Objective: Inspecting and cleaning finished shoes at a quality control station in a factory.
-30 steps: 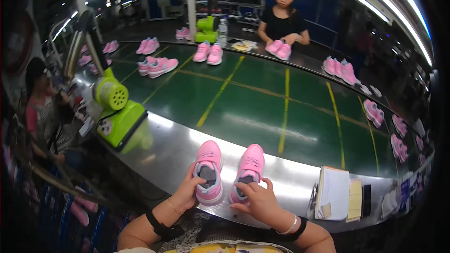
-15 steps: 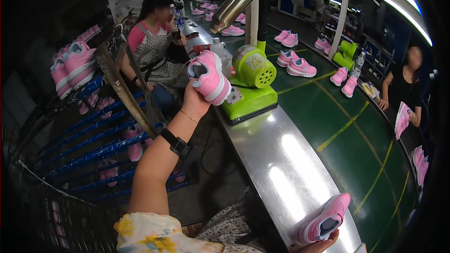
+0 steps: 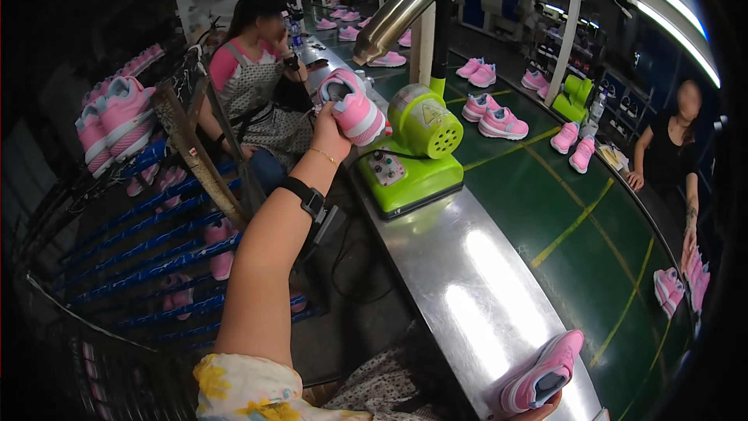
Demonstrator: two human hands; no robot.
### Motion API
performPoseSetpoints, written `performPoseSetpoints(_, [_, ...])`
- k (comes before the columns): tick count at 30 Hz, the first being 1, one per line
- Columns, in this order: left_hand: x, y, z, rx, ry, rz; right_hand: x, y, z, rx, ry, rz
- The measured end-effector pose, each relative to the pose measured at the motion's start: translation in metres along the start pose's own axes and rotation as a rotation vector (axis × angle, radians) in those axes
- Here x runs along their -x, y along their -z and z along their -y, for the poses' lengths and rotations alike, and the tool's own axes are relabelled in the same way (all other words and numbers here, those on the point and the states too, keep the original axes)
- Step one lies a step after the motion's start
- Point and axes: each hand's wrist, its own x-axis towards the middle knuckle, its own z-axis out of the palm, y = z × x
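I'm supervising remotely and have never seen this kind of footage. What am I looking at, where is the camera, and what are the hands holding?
The picture comes from a fisheye camera worn on a person's head, looking down, so straight edges bend. There is no robot, only two bare hands. The left hand is raised and holds a pink shoe under the metal nozzle of a green machine. The right hand, barely visible at the lower edge, holds a second pink shoe at the steel table edge. Beyond it, more pink pairs lie on the green belt. Other people sit or stand nearby, and a rack on the left holds more shoes.
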Motion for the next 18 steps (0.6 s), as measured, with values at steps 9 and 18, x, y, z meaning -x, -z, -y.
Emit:
performPoseSetpoints(9, [0.017, -0.01, 0.012, -0.049, 0.003, -0.056, -0.009, -0.003, -0.011, 0.002, 0.026, -0.002])
performPoseSetpoints(18, [-0.001, -0.01, 0.004, 0.019, -0.016, -0.02, -0.016, -0.001, -0.026, -0.008, 0.047, -0.01])
